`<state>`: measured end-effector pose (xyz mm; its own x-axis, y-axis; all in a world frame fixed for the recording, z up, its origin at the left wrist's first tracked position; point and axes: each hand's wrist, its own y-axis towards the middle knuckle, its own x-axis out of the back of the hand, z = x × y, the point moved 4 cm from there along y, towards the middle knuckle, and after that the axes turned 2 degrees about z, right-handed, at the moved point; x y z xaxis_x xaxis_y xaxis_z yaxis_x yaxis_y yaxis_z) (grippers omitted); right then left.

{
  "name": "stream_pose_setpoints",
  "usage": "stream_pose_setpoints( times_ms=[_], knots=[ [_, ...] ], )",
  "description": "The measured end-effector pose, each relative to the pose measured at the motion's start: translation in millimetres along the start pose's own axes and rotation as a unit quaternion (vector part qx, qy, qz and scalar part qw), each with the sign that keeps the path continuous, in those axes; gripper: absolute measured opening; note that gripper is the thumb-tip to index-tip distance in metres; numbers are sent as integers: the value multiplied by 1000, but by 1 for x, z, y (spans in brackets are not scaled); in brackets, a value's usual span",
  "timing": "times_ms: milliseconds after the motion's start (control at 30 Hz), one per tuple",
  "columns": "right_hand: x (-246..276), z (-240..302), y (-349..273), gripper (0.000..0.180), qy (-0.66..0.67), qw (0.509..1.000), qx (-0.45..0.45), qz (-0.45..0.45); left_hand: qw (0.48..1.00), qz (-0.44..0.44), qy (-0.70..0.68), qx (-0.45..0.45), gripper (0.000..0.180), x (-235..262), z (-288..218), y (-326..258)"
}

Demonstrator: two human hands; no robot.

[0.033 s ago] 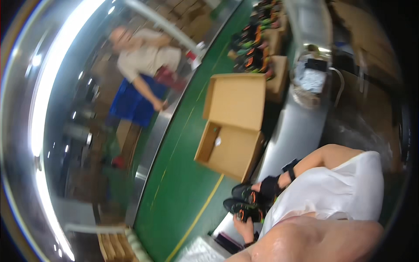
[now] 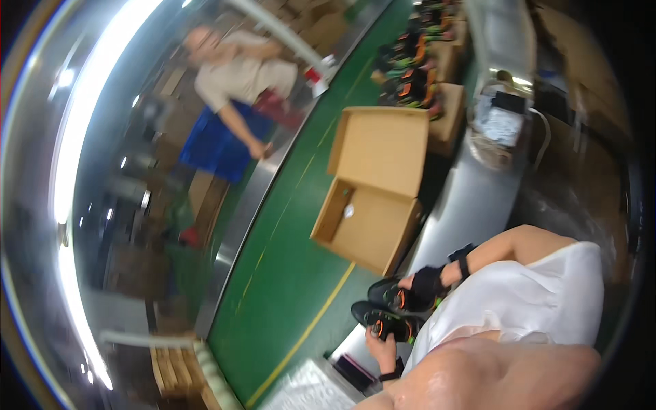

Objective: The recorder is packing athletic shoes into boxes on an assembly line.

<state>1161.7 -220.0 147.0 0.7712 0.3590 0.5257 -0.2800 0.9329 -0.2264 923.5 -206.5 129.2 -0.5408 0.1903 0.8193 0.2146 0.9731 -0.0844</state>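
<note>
Two black shoes with orange and green details are held side by side, close to my body, over the metal ledge. My left hand (image 2: 383, 350), a dark band at its wrist, grips the nearer shoe (image 2: 371, 313) from its side. On my right hand (image 2: 425, 285) is a black covering that leaves the fingertips bare. It is closed on the other shoe (image 2: 384, 292), partly hiding it. Just beyond the shoes, an open cardboard box (image 2: 372, 229) rests on the green belt (image 2: 287, 253), its lid folded back and a small white round thing inside.
Several similar shoes (image 2: 413, 75) stand on cardboard boxes farther up the belt. A metal ledge (image 2: 451, 212) runs along my side. A dark flat object with a pink edge (image 2: 355, 372) lies by clear plastic wrapping (image 2: 311, 386). Across the belt, a person (image 2: 236, 75) stands near a blue crate (image 2: 222, 147).
The two shoes are slightly farther apart, with a wider gap between their toes. The whole view has shifted a little, so the box and the person across the belt appear higher and farther right.
</note>
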Motion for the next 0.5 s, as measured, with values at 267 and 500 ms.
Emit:
stream_pose_setpoints(
  times_ms=[267, 500],
  knots=[
    [111, -15, -86, 39, -65, 992, -71, 82, 990, 50, -117, -54, 40, 19, -21, -41],
    [165, -96, -148, 36, -14, 948, -51, -313, 948, 80, -140, -273, 47, -34, -168, -10]
  ],
)
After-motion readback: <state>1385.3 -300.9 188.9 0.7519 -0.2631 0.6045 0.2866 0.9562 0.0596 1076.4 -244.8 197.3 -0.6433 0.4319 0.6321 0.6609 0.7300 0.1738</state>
